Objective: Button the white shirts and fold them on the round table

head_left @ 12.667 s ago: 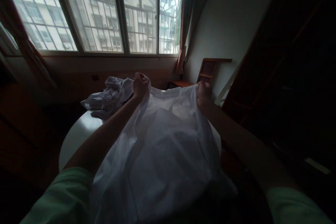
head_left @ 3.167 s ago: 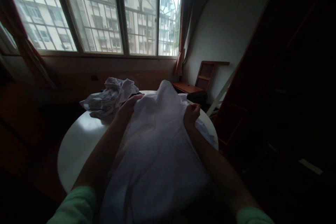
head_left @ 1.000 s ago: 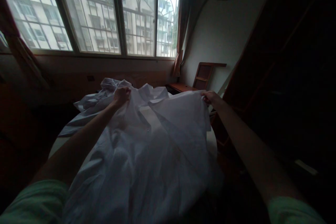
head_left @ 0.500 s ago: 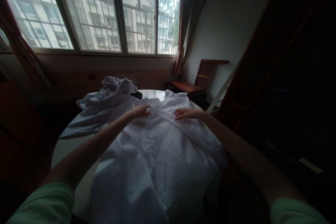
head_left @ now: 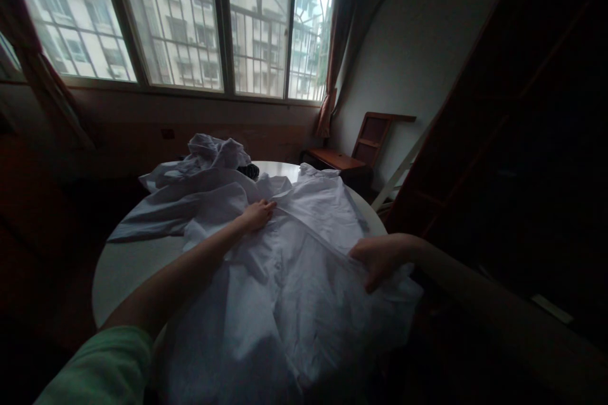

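Note:
A white shirt [head_left: 308,291] lies spread and wrinkled over a round table, its collar at the far side and its lower part toward me. Near the collar, my left hand [head_left: 259,214] is closed on the cloth, fingers curled. My right hand [head_left: 382,256] grips the shirt at its right side, thumb low and fingers bent over the fabric. A straight fold runs between the two hands. The fingertips of my right hand are partly hidden in shadow and cloth.
More crumpled white clothing [head_left: 216,155] is piled at the table's far left, with a small dark patterned item [head_left: 248,171] beside it. The round white table [head_left: 118,272] shows its rim at left. A wooden chair [head_left: 339,158] stands beyond, near the barred windows [head_left: 180,31].
My right hand has moved right and toward me from the upper shirt, drawing the cloth at the right side outward. My left hand stays near the collar, shifted slightly nearer.

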A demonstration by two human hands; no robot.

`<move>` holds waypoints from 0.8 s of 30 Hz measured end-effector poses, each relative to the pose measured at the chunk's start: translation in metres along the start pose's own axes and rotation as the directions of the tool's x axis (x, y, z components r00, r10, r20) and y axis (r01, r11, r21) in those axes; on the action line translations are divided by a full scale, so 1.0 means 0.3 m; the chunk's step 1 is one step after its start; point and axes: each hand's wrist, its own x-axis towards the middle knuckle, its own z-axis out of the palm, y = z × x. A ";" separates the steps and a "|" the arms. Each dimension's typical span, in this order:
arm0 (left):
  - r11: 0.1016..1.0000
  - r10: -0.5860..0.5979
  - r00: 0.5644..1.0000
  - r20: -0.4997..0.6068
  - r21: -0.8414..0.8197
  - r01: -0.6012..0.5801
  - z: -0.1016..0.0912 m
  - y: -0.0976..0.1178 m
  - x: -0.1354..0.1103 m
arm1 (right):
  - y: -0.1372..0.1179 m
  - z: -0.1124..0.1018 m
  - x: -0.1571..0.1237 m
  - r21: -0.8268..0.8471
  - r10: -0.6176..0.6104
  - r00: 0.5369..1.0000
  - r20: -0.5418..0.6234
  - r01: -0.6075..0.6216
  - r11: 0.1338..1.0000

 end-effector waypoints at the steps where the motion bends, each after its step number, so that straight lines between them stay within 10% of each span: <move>1: 1.000 0.001 1.000 0.003 0.026 -0.001 0.004 0.002 -0.001 | -0.035 0.015 -0.027 -0.025 -0.081 0.996 0.025 0.082 0.996; 7: 1.000 -0.015 0.997 -0.076 -0.026 0.013 0.031 -0.002 -0.010 | -0.229 0.145 -0.133 -0.202 -0.307 0.949 -0.072 0.287 0.936; 13: 0.908 -0.164 0.967 -0.193 -0.414 0.071 0.043 -0.040 0.008 | -0.314 0.079 -0.049 0.211 -0.578 0.814 0.056 0.556 0.804; 19: 0.749 -0.451 0.862 -0.231 -0.623 0.225 0.023 -0.058 0.008 | -0.166 -0.132 0.292 0.048 -0.235 0.842 -0.485 0.294 0.955; 24: 0.877 -0.294 0.909 -0.294 -0.462 0.134 0.026 -0.035 -0.013 | -0.015 -0.193 0.458 0.116 -0.037 0.861 -0.507 0.111 0.987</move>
